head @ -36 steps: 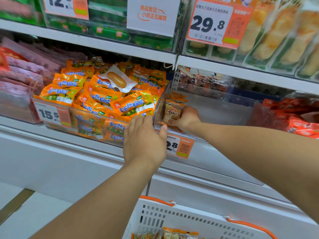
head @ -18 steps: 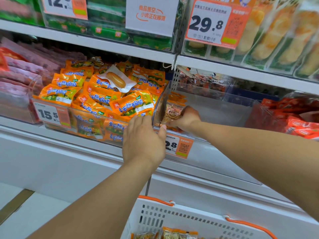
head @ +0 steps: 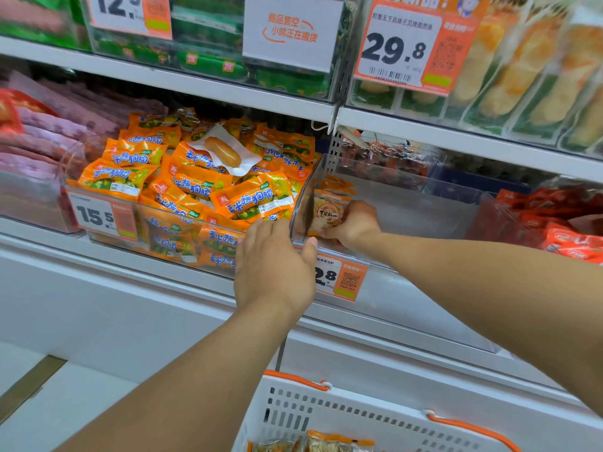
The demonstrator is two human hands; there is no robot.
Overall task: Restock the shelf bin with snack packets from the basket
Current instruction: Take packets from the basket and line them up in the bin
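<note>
White store shelving point(head: 208, 84) carries clear plastic bins of packaged food. Inside the near-left corner of the clear shelf bin point(head: 408, 207), a snack packet point(head: 328, 214) stands upright against the wall, gripped by the right hand point(head: 354, 225) with fingers curled round it. Left hand point(head: 272, 267) rests on the bin's front edge, fingers extended, holding nothing. More orange packets stand just behind the held one. Adjacent left bin holds orange corn-sausage packs point(head: 202, 184). Below, a white basket point(head: 342, 412) holds further packets point(head: 339, 443).

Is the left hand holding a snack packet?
No, the left hand rests on the clear shelf bin front; the right hand grips the snack packet.
</note>
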